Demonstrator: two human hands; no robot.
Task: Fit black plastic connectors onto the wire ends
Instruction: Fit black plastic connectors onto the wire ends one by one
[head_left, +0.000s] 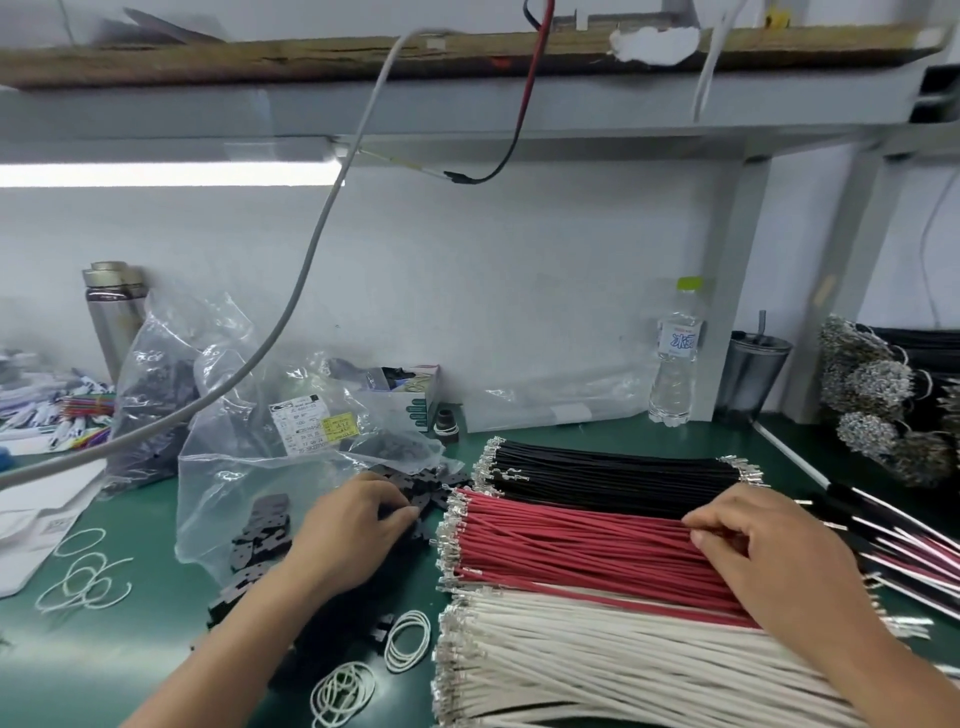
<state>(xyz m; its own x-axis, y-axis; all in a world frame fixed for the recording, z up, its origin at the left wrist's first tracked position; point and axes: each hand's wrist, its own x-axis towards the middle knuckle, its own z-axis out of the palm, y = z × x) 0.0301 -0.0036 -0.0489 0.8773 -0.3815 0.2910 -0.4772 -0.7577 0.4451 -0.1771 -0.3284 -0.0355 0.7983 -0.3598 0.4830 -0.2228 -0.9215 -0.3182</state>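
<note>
Left hand (358, 519) fingers curled into pile of flat black plastic connectors (260, 525), grip unclear. Right hand (763, 540) pinches red insulated wires (571, 545) on green mat (156, 649).

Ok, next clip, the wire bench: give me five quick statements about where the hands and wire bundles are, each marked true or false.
1. The right hand rests on the red wires. True.
2. The left hand holds a white wire. False: its fingers are curled at the pile of black connectors beside the clear plastic bag.
3. The black wires lie farthest from the person, the white wires nearest. True.
4. The water bottle lies on its side. False: it stands upright by the back wall.
5. White rubber bands lie loose on the green mat. True.
</note>
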